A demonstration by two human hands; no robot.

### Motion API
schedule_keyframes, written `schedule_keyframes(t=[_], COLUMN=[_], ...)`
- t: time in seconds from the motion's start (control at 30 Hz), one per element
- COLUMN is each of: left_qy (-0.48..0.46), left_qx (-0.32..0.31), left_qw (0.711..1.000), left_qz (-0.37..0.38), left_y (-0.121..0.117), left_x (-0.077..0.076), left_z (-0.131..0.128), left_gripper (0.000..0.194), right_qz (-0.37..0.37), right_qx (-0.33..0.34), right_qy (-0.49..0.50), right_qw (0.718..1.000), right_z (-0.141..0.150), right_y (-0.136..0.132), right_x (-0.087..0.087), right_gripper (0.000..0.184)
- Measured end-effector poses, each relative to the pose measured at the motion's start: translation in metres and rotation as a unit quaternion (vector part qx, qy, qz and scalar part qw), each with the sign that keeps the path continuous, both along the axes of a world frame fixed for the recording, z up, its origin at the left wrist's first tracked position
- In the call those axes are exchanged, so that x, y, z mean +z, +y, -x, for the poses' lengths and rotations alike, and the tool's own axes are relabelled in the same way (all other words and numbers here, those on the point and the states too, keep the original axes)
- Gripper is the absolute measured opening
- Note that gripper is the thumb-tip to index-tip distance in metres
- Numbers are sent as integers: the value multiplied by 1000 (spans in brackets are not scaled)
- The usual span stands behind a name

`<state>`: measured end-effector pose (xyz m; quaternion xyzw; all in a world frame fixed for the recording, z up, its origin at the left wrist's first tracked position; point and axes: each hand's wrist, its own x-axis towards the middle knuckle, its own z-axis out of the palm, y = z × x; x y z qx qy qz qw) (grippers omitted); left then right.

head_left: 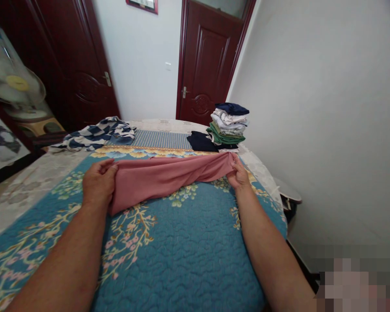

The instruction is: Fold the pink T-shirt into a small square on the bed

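Note:
A pink garment (152,175), folded into a long strip, is stretched sideways above the blue floral quilt (188,242). Its left end is pinched in my left hand (99,182). At the other end, my right hand (238,172) grips a bunched corner, with the fingers closed on the cloth. The lower left corner of the garment hangs down to the quilt or just over it; I cannot tell which. What kind of garment it is does not show.
A stack of folded clothes (229,125) stands at the far right of the bed, beside a dark folded garment (201,141). A checked blue and white cloth (97,133) lies crumpled at the far left. Behind are a door (208,60) and a fan (16,82).

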<state>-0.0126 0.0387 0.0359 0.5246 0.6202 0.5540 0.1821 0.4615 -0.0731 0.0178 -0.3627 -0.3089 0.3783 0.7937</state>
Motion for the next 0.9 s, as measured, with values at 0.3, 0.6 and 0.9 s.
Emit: schedule_keyframes(t=[0.3,0.6,0.9], left_qy=[276,465,48], left_qx=[-176,-322,-189], left_qw=[932,820,981], left_qz=[-154,-93,-5], left_y=[-40,-68,-31], left_x=[16,-9,8], left_z=[-44,-98,-56], left_gripper=[26,29,31], right_qz=[-5,-60,-22], right_qx=[88,112,112], right_qy=[5,25,-3], right_qw=[996,992,993], right_z=[22,21,19], right_y=[-2,-9,-9], right_x=[6,21,16], right_gripper=[66,65,60])
